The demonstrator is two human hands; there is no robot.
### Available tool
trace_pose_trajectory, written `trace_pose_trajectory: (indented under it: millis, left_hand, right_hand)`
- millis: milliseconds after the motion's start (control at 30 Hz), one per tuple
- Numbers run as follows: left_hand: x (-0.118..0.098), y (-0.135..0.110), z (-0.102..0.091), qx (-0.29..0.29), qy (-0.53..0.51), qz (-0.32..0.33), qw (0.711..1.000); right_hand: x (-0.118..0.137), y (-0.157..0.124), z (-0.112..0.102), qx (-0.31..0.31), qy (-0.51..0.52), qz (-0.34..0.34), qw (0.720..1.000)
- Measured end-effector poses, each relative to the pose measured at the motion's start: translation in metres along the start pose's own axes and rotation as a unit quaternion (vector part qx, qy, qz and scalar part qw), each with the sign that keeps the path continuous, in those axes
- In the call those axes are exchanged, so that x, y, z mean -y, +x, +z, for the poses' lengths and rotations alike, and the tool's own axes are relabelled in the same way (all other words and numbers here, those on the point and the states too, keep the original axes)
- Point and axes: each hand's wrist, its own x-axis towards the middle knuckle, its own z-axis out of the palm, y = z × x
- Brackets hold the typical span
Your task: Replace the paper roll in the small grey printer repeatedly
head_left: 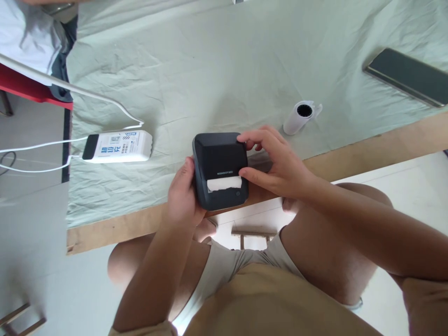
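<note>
A dark mini thermal printer is held just above the table's front edge, its lid facing up. A strip of white paper sticks out of its slot, with a torn-looking lower edge. My left hand is wrapped round the printer's left side, thumb along the edge and the other fingers hidden underneath. At the opposite side, my right hand has its thumb and index finger bent against the lid's right edge. To the right of that hand, a white paper roll with a dark core stands on the cloth, its end loose.
A pale green cloth covers the table, whose wooden edge shows in front. At left lies a white power bank with white cables. A dark smartphone rests at far right. Below is a wooden stool.
</note>
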Motion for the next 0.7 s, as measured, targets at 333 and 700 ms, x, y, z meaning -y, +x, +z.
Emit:
trace_pose_trajectory:
  millis: [333,700]
  left_hand:
    - [-0.001,-0.001,0.001,0.031,0.006,0.025,0.999]
    - [-0.004,-0.001,0.005,0.021,-0.009,0.012,1.0]
  right_hand:
    - [0.006,0.01,-0.011,0.016,-0.084,-0.063,0.994]
    - [0.041,0.036,-0.013,-0.092,-0.211,-0.008,0.973]
